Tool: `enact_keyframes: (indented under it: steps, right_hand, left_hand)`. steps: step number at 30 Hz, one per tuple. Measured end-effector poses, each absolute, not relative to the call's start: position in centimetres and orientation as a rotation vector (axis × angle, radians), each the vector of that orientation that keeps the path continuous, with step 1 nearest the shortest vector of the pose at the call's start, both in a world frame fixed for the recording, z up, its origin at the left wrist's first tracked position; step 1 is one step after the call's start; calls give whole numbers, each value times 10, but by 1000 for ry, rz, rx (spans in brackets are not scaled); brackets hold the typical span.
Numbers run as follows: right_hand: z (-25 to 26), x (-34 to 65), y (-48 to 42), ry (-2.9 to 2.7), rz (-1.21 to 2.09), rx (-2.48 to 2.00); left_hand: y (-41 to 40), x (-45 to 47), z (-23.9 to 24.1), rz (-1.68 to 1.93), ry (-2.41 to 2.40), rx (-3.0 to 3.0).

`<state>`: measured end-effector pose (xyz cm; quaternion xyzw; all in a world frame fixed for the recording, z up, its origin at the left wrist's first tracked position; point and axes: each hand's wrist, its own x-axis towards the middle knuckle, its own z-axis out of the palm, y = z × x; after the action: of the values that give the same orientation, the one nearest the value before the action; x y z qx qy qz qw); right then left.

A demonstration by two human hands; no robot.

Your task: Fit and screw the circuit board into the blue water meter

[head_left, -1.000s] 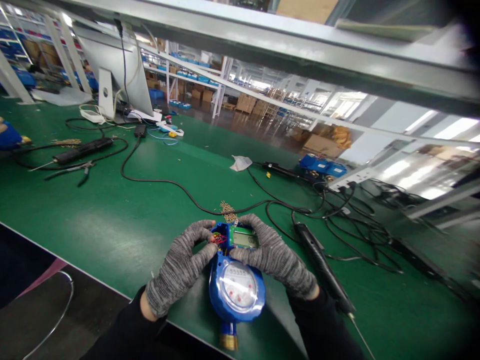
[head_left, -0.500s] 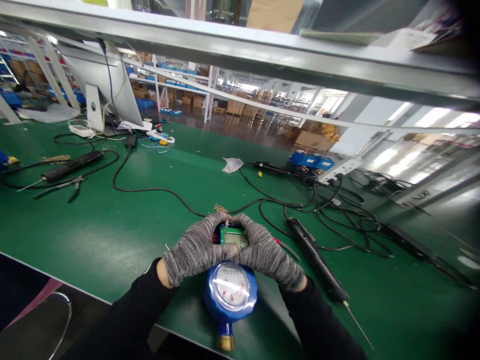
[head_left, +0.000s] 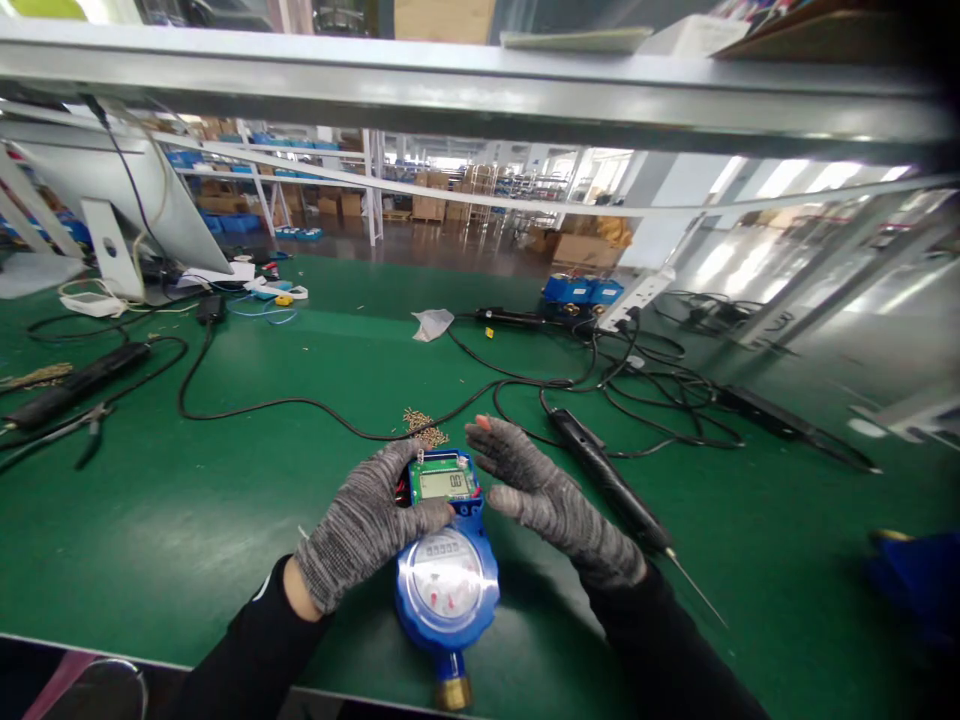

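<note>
On the green bench [head_left: 240, 530], the grey-gloved left hand [head_left: 367, 525] clamped the round blue meter [head_left: 450, 580], green circuit board [head_left: 444, 487] inset, uncovered; the right hand [head_left: 540, 495] hung fingers-apart.

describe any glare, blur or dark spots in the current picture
In the head view, pale glare on the green table beside the left sleeve; a white reflection across the dial cover; a blurred blue object at right; the upper right corner nearly black.
</note>
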<state>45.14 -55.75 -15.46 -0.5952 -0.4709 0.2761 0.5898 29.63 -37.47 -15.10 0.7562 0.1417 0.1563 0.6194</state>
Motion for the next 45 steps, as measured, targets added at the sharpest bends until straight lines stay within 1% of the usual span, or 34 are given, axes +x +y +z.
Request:
enact_keyframes:
  steps: [4, 8, 11, 16, 20, 22, 26, 30, 32, 37, 45]
  right_hand:
    - [-174, 421, -588, -957, 442, -1507]
    - [-182, 399, -597, -1001, 278, -1622]
    - [-181, 392, -593, -1083, 214, -1594]
    - [-184, 384, -591, -1085, 318, -1549]
    - [-178, 394, -584, -913, 382, -1589]
    - [-168, 403, -570, -801, 489, -1574]
    - [-155, 415, -534, -699, 848, -1280]
    - [-159, 412, -517, -689, 976, -1093]
    - [-162, 411, -518, -684, 1029, -1032]
    - [-160, 412, -522, -641, 1061, -1032]
    - [-163, 414, -521, -670, 991, -1153]
  left_hand:
    - [-374, 298, -150, 322, 355, 1762]
    - [-376, 298, -150, 328, 408, 1803]
    - [-377, 297, -151, 325, 418, 1810]
    - [-377, 296, -156, 355, 427, 1832]
    - [-379, 297, -159, 365, 473, 1832]
    - [-380, 298, -158, 364, 475, 1816]
    - [-379, 296, -152, 377, 455, 1813]
    - [-371, 281, -152, 308, 335, 1776]
    - [-366, 270, -156, 341, 306, 1798]
    - [-363, 255, -169, 689, 342, 1953]
    - [-367, 254, -172, 866, 243, 2064]
